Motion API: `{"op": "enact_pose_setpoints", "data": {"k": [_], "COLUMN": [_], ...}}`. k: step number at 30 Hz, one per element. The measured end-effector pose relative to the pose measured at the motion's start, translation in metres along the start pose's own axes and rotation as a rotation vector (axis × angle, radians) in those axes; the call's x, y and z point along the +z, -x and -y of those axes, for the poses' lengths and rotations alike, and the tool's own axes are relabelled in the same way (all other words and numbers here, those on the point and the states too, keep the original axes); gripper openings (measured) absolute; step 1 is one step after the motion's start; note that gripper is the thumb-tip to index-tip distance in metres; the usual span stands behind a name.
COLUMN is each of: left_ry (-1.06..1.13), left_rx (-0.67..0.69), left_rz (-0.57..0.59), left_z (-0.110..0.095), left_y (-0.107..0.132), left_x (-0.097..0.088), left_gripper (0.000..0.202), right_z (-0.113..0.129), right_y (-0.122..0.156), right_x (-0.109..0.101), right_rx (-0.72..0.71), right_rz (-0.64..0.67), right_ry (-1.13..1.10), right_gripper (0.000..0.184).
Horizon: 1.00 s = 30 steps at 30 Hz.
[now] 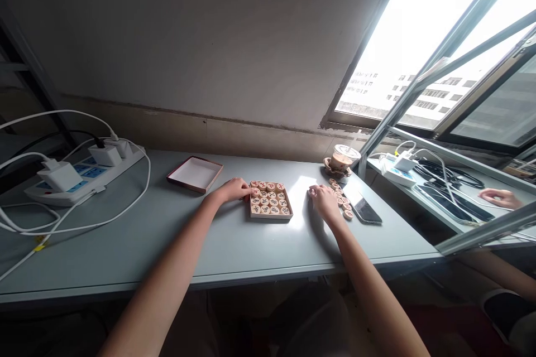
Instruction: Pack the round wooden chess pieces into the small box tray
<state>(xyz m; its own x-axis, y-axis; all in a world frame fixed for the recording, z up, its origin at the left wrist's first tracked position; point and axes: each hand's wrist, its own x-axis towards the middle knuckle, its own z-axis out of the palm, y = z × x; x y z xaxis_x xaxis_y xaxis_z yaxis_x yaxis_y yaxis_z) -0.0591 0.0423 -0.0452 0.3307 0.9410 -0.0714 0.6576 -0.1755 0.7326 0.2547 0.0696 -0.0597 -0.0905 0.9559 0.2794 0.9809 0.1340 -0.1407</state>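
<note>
A shallow square box on the grey desk holds rows of round wooden Chinese chess pieces, marked with dark characters. My left hand is at the box's left wall, fingers closed over its edge and fingertips beside the pieces there. To the right of the box, my right hand hovers low over or rests on the desk; I cannot tell which. A Chinese chess piece appears pinched at its fingertips. Loose Chinese chess pieces lie in a line just right of that hand, partly hidden by it.
The box lid lies upturned at left. A phone and a drink cup in a holder are at right. A power strip with white cables covers the left end. Beyond a metal frame, another person's hand shows.
</note>
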Motion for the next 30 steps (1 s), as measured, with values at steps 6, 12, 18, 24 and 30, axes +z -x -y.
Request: {"op": "enact_pose_setpoints", "data": {"k": [6, 12, 18, 24, 30], "left_ry": [-0.006, -0.028, -0.025, -0.016, -0.024], "left_rx": [0.022, 0.046, 0.046, 0.037, 0.049], "left_rz": [-0.001, -0.007, -0.003, 0.013, 0.03], "left_z": [0.004, 0.004, 0.004, 0.001, 0.002], "left_y": [-0.003, -0.004, -0.004, -0.002, -0.002], "left_x": [0.001, 0.001, 0.001, 0.0, 0.0], "left_gripper": [0.052, 0.056, 0.057, 0.057, 0.058], "right_z": [0.041, 0.099, 0.102, 0.083, 0.068], "right_y": [0.009, 0.017, 0.019, 0.027, 0.04], "right_x": [-0.011, -0.009, -0.001, -0.015, -0.015], "right_rx": [-0.313, -0.487, -0.454, -0.381, -0.463], "right_rz": [-0.036, 0.027, -0.001, -0.053, -0.056], "right_ry": [-0.475, -0.546, -0.501, -0.196, -0.072], "right_gripper": [0.02, 0.014, 0.012, 0.019, 0.028]}}
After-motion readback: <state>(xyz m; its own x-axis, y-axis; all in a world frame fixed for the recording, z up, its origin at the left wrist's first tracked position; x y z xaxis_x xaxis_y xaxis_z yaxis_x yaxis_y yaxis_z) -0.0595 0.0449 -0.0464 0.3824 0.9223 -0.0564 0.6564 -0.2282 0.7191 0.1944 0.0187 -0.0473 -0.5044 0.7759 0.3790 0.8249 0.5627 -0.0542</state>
